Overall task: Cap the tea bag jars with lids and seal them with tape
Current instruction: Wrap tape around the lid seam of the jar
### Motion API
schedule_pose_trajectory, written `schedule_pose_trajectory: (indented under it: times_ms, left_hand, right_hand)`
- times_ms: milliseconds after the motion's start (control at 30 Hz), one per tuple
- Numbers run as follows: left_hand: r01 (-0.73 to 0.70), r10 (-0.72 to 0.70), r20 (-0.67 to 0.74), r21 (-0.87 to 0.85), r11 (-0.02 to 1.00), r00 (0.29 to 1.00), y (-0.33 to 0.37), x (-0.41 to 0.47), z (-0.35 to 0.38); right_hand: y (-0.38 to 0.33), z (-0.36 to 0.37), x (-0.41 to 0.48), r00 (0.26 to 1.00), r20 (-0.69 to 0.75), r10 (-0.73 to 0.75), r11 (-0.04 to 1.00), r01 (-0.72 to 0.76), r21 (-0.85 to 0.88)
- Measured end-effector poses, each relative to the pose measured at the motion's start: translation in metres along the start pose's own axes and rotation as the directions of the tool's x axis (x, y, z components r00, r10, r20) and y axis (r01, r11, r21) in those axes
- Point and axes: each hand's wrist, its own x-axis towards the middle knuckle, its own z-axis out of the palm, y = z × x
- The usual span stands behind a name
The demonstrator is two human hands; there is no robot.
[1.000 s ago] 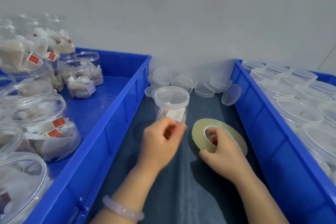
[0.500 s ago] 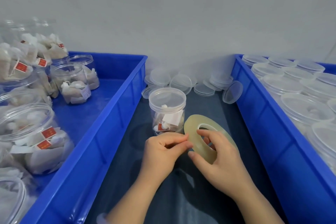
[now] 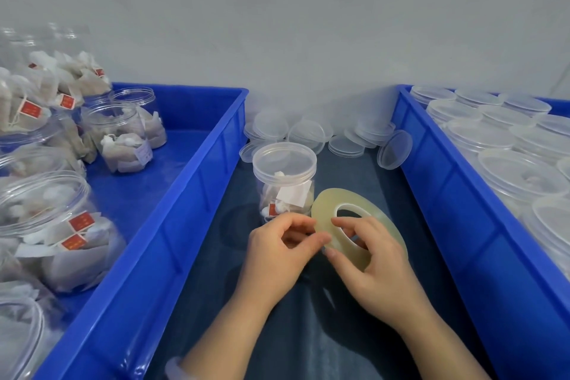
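A clear jar of tea bags (image 3: 285, 186) stands capped with a translucent lid on the dark mat between two blue bins. Just in front of it my right hand (image 3: 374, 259) grips a flat roll of clear tape (image 3: 379, 225), fingers through its core. My left hand (image 3: 279, 248) pinches at the roll's left edge with thumb and fingertips; whether a tape end is lifted is too small to tell.
The left blue bin (image 3: 185, 200) holds several uncapped jars of tea bags (image 3: 120, 135). The right blue bin (image 3: 456, 213) holds several capped jars (image 3: 518, 169). Loose lids (image 3: 345, 135) lie piled against the back wall behind the capped jar.
My left hand left the jar and came down to the tape roll's edge. My right hand lifted the roll and tilted it toward the left hand. The jar stays put.
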Motion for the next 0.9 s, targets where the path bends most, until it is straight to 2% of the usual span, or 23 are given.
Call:
schedule_pose_trajectory:
  times_ms: [200,433,567,700,767,833,900]
  left_hand:
    - [0.033,-0.033,0.003,-0.077,0.996,0.999,0.0,0.0,-0.001]
    - [0.002,-0.002,-0.013,-0.004,1.0,1.0,0.004,-0.001,0.0]
    - [-0.054,0.056,0.015,-0.084,0.995,0.998,0.015,-0.004,0.006]
    - [0.004,-0.006,-0.032,-0.069,0.998,0.999,0.012,-0.002,0.009]
    - [-0.003,-0.002,-0.083,-0.053,0.999,0.997,0.009,-0.001,0.006]
    - [-0.09,0.089,-0.13,-0.001,0.996,0.987,0.008,-0.001,0.004]
    - [-0.285,0.311,-0.188,0.151,0.946,0.932,0.012,-0.001,0.004]
  right_hand:
    - [0.0,0.001,0.001,0.999,-0.024,0.022,0.999,-0.021,0.041]
    - [-0.001,-0.001,0.001,0.999,-0.006,0.036,0.999,-0.036,-0.024]
    - [0.004,-0.004,0.014,0.991,-0.125,0.039,0.997,-0.047,-0.067]
    - [0.011,-0.011,0.016,0.999,-0.011,0.037,0.997,-0.038,-0.073]
    - [0.006,-0.009,0.015,1.0,-0.012,0.02,0.998,-0.021,-0.053]
    - [-0.003,-0.009,0.02,1.0,-0.017,0.005,0.998,-0.006,-0.059]
    - [-0.014,-0.016,0.033,1.0,-0.015,0.018,0.997,-0.019,-0.074]
